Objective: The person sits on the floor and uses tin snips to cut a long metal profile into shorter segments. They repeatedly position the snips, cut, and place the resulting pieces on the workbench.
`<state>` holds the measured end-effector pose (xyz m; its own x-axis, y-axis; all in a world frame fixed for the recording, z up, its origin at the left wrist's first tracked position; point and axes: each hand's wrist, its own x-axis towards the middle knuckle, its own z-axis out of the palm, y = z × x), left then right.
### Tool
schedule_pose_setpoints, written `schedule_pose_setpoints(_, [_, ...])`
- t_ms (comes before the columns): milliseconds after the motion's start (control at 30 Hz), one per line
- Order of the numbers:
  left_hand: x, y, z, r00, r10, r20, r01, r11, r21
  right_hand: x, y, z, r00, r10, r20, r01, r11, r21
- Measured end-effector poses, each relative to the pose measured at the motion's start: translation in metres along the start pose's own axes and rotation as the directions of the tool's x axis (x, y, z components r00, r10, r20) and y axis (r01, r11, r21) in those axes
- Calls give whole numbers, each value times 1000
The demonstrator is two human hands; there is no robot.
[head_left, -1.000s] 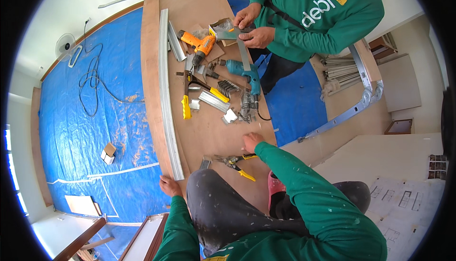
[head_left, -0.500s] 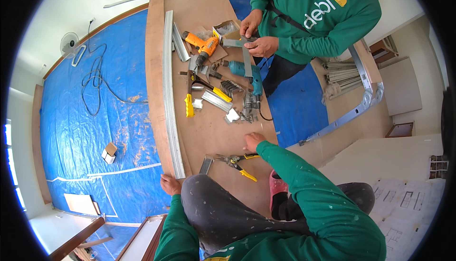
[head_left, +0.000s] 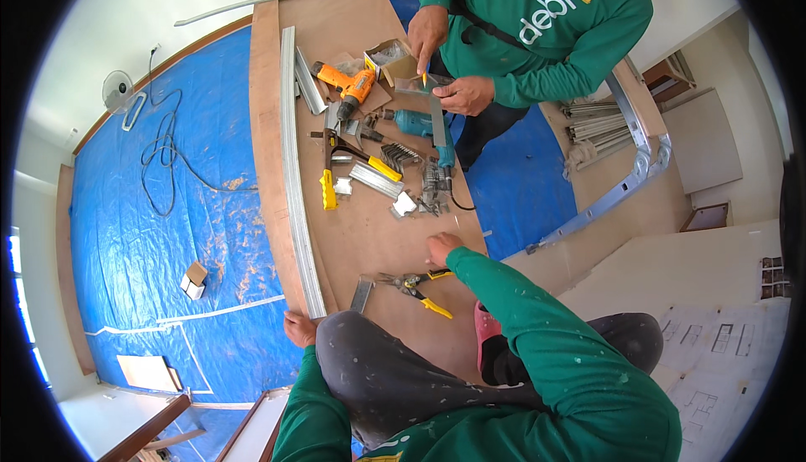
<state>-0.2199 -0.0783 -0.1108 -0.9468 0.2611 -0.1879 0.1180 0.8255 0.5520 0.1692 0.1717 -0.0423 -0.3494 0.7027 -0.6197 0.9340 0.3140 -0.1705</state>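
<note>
My left hand (head_left: 300, 328) rests at the near end of a long metal channel (head_left: 294, 168) on the edge of the wooden board (head_left: 369, 235), fingers curled on the board's edge. My right hand (head_left: 442, 249) lies on the board with its fingers loosely apart, just above yellow-handled tin snips (head_left: 413, 284). A short metal piece (head_left: 363, 293) lies beside the snips. My bent knee in grey trousers sits between my arms.
A person in a green shirt across the board holds a metal strip (head_left: 438, 118) in both hands. An orange drill (head_left: 351, 86), a teal drill (head_left: 413, 124), a yellow-handled tool (head_left: 327, 186) and metal offcuts lie mid-board. Blue tarp (head_left: 151, 235), cable and fan at left.
The view has shifted closer to the board. My right hand has lifted off the tin snips and moved a little up the board. The other person's hands have moved along the strip.
</note>
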Motion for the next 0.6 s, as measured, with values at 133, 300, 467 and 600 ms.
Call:
schedule_pose_setpoints(133, [-3, 3, 1, 1000, 1, 1, -1, 999, 36, 0, 3, 3, 1000, 3, -3, -3, 1000, -6])
schedule_pose_setpoints(300, [-1, 2, 3, 1000, -12, -11, 12, 999, 49, -1, 1, -3, 999, 25, 30, -26, 1000, 10])
schedule_pose_setpoints(467, [-2, 4, -1, 1000, -21, 14, 20, 998, 52, -1, -1, -2, 1000, 6, 1, -6, 1000, 10])
schedule_pose_setpoints(600, [-4, 9, 0, 1000, -24, 5, 23, 998, 66, 0, 3, -1, 1000, 14, 5, -15, 1000, 21])
